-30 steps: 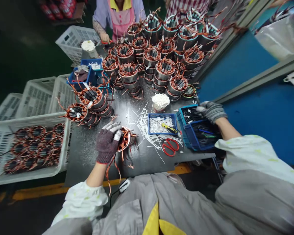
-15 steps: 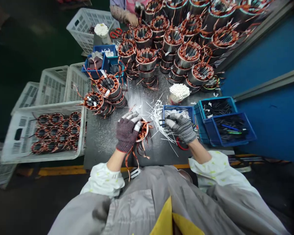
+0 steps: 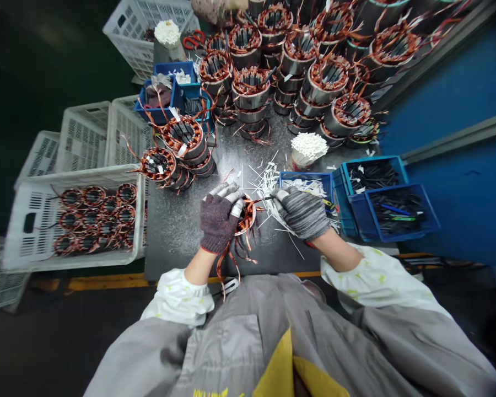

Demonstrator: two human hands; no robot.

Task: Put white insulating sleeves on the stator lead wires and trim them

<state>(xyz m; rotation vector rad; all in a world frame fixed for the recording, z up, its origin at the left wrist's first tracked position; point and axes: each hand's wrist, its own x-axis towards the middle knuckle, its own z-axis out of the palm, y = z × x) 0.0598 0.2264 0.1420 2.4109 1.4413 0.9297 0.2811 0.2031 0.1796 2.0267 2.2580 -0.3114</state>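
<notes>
A wound motor stator (image 3: pixel 251 219) with copper coils stands on the dark table in front of me, its loose leads hanging toward the table's front edge. My left hand (image 3: pixel 220 219), in a dark purple glove with taped fingertips, grips the stator's left side, thumb at the rim. My right hand (image 3: pixel 302 212), gloved in grey, is closed just right of the stator. From its fingertips a thin black strip (image 3: pixel 267 198) points toward the coils. Thin white sticks (image 3: pixel 268 184) lie scattered beneath and beside this hand.
Stacked stators (image 3: pixel 250 91) crowd the back; a smaller group (image 3: pixel 184 138) stands left. A bundle of white sticks (image 3: pixel 309 148) and blue bins of black strips (image 3: pixel 399 212) are at right. A white crate (image 3: pixel 20 220) holds stators. A co-worker's arm (image 3: pixel 215 10) shows at the top.
My right hand has moved left to the stator, bringing the black strip near its coils. My left hand stays on the stator. The view has shifted slightly.
</notes>
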